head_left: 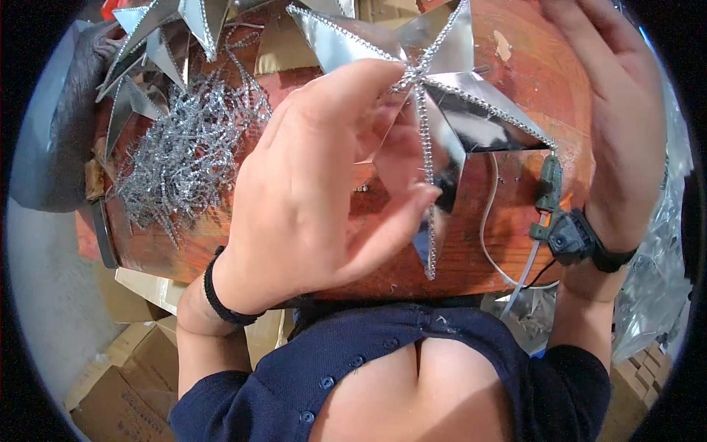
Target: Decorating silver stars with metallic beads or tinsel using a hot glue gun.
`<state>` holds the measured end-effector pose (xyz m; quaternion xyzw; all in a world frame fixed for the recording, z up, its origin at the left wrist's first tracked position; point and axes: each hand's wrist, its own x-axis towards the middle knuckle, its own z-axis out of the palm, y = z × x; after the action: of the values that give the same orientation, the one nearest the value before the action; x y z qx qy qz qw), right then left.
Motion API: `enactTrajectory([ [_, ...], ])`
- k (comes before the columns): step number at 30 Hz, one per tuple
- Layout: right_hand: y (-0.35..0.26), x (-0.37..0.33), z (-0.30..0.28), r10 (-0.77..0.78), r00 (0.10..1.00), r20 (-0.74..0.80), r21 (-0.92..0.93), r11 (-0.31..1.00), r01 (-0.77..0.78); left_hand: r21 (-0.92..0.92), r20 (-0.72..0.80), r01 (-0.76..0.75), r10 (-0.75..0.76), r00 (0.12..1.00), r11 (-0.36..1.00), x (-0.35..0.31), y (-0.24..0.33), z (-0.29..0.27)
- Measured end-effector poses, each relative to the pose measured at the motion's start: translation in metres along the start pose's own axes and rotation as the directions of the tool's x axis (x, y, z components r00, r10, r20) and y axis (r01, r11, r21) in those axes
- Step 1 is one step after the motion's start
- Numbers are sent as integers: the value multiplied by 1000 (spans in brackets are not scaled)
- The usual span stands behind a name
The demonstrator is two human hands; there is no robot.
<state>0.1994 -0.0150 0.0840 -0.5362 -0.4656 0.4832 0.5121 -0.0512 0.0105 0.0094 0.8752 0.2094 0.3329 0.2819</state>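
My left hand (298, 184) grips a silver, mirror-like star ornament (456, 118). Its fingertips rest near the star's centre and its thumb lies by the lower point. Shiny beaded trim runs along the star's ridges and meets in the middle. To the right of the star, my right hand (622, 103) is raised with its fingers stretched toward the top edge, where the tips are cut off; nothing shows in it. A small black camera (571, 237) is strapped at my right wrist. Beside it lies a dark green object (547, 184) with a pale cord.
A tangled heap of silver beaded trim (188, 155) lies on the reddish wooden table (353, 261). More silver stars (158, 51) are stacked at the back left. Cardboard boxes (129, 398) stand below at left, and clear plastic wrapping (655, 272) hangs at right.
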Motion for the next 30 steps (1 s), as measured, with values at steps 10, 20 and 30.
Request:
enactTrajectory([
  [10,36,-37,-32,-207,950,233,-734,604,311,-397,-9,423,-464,886,815,29,10,-15],
  [20,46,-54,-37,-237,950,205,-698,644,312,227,-782,530,-171,599,817,29,-6,-137],
  [30,44,-107,-28,-180,868,462,-560,700,443,-154,-744,45,-146,652,987,-26,30,-91],
])
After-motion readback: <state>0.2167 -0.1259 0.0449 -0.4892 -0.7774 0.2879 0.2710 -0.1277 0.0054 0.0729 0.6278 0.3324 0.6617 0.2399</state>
